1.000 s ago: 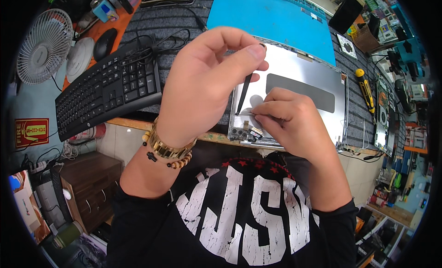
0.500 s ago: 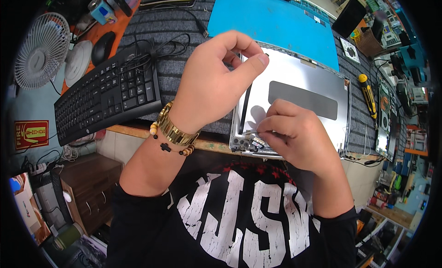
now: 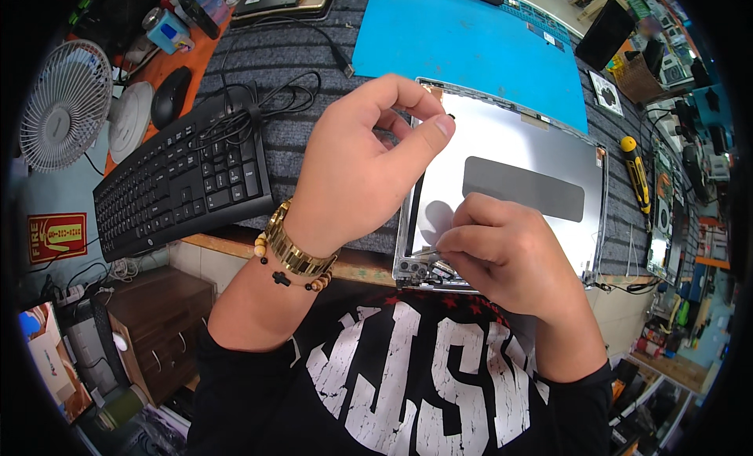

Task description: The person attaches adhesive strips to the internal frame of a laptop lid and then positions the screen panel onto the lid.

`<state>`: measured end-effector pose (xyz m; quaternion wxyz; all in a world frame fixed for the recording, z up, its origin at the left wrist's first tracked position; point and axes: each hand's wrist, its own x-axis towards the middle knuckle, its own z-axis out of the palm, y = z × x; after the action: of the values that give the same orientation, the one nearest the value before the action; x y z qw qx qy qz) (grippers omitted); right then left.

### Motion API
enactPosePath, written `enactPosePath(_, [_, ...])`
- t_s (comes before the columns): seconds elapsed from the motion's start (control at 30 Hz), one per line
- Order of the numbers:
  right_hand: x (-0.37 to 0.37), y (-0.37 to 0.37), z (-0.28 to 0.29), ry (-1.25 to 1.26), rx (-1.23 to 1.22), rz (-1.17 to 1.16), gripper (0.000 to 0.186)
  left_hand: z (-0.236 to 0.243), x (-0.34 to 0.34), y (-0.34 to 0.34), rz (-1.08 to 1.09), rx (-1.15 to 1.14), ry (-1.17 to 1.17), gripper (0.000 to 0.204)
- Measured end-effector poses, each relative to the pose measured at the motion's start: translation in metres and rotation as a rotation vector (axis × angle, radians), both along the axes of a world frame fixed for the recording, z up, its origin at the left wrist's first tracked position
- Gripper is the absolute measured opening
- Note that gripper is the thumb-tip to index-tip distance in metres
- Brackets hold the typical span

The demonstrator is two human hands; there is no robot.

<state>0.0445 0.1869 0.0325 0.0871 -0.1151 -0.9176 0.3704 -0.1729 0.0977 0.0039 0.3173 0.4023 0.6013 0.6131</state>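
A silver laptop lid panel (image 3: 553, 150) lies on the mat in front of me, with a grey rounded rectangle (image 3: 524, 189) on its surface. My left hand (image 3: 357, 162) hovers over its far left corner, thumb and fingers pinched; a tiny dark bit shows at the thumb tip, too small to name. Along the panel's left edge runs a black strip (image 3: 418, 209), partly hidden by that hand. My right hand (image 3: 510, 256) is closed at the near left corner, beside a metal hinge (image 3: 441, 275). What its fingertips pinch is hidden.
A black keyboard (image 3: 184, 170) with coiled cable lies left, near a mouse (image 3: 170, 98) and a white fan (image 3: 65, 107). Behind the panel is a blue mat (image 3: 471, 52). A yellow-black screwdriver (image 3: 636, 174) and a circuit board (image 3: 667, 205) lie right.
The whole scene sits slightly lower in the picture. Both hands keep nearly the same pinched poses over the panel, the right fingertips staying near the hinge corner.
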Motion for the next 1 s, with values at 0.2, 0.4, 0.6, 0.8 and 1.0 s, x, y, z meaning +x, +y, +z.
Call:
enactPosePath(0.2, [-0.0020,0.0008,-0.0012,0.016,0.022,0.012,0.011,-0.0010,-0.0015,-0.0020,-0.048,-0.002,0.069,0.017])
enactPosePath(0.4, [-0.0015,0.0036,0.0000,-0.008,0.052,0.046,0.016,-0.0016,-0.0028,-0.0022,-0.059,-0.002,0.074,0.016])
enactPosePath(0.6, [-0.0019,0.0037,0.0002,-0.017,0.052,0.062,0.016,-0.0031,-0.0024,-0.0021,-0.068,0.002,0.067,0.016])
enactPosePath(0.8, [-0.0028,0.0021,-0.0008,0.002,0.032,0.037,0.013,-0.0053,0.0005,-0.0003,0.004,0.029,-0.021,0.020])
enactPosePath(1.0, [-0.0034,0.0001,0.0007,0.004,0.040,0.035,0.012,-0.0048,0.0010,-0.0012,0.010,0.028,-0.018,0.020])
